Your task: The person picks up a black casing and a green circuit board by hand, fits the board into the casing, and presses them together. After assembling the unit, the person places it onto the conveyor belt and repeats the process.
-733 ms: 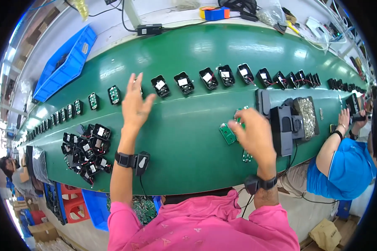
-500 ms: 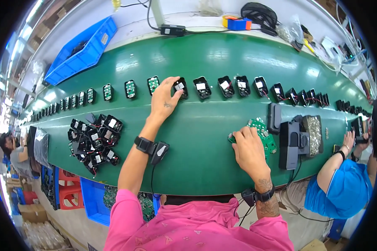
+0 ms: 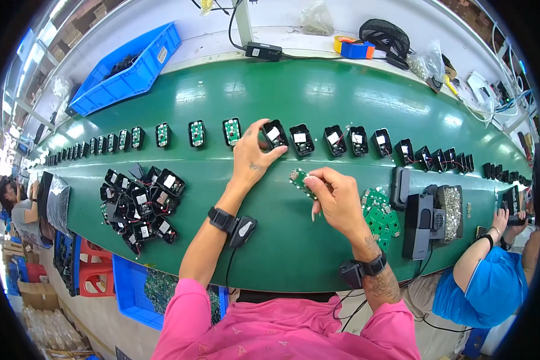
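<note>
My left hand (image 3: 255, 156) grips a black plastic housing (image 3: 275, 135) between thumb and fingers; a white label and small parts show inside it. In my right hand (image 3: 336, 198) a small green circuit board (image 3: 302, 182) is pinched between thumb and fingers, held over the table just right of and nearer than that housing. To the left in the row stands a housing with a green board in it (image 3: 231, 131). On the right, open housings with white labels (image 3: 302, 140) continue the row. A pile of loose green circuit boards (image 3: 379, 216) lies beyond my right wrist.
A heap of black housings (image 3: 141, 204) lies at the left of the green table (image 3: 270, 240). Right of the boards stand a dark grey device (image 3: 416, 228) and a tray of small metal parts (image 3: 452, 207). A blue crate (image 3: 126, 75) sits far left. A co-worker (image 3: 489, 264) works at the right.
My right hand has lifted a circuit board from the pile and brought it left, towards the housing. My left hand stays at that housing, its grip now spread across the near end.
</note>
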Action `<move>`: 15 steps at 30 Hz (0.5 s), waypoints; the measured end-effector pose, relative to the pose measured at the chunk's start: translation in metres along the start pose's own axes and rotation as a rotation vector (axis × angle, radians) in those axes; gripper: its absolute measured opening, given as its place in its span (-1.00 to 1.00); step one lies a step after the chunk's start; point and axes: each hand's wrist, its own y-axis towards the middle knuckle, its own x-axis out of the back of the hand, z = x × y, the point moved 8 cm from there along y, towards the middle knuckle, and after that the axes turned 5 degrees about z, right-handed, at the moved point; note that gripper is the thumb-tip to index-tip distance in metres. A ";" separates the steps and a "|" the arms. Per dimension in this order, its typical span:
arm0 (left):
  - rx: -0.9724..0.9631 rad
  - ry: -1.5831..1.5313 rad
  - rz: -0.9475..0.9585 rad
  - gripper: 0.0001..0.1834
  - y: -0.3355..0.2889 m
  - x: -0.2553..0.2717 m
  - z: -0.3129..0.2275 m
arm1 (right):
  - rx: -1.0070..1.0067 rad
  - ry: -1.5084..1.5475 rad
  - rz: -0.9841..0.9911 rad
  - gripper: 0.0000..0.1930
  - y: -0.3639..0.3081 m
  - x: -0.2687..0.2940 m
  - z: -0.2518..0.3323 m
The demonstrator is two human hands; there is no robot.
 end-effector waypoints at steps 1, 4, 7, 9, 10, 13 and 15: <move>-0.002 -0.002 0.004 -0.09 -0.005 -0.001 -0.001 | 0.045 0.174 -0.010 -0.84 0.004 -0.003 -0.008; 0.030 -0.364 0.071 -0.14 -0.028 -0.005 -0.019 | 0.163 0.365 -0.041 -0.86 0.004 -0.004 -0.015; -0.173 -0.279 0.143 -0.18 -0.063 -0.007 -0.049 | 0.250 0.377 -0.035 -0.88 0.000 -0.009 -0.007; -0.114 -0.311 0.225 -0.16 -0.075 -0.018 -0.055 | 0.247 0.288 0.005 -0.89 -0.001 -0.010 -0.007; -0.167 -0.259 0.204 -0.17 -0.077 -0.021 -0.059 | 0.337 0.193 -0.017 -0.90 -0.002 -0.009 -0.009; -0.138 -0.374 0.315 -0.18 -0.083 -0.029 -0.061 | 0.333 0.216 0.004 -0.91 -0.007 -0.007 -0.010; -0.206 -0.286 0.370 -0.22 -0.087 -0.036 -0.063 | 0.324 0.214 -0.007 -0.91 -0.009 -0.009 -0.012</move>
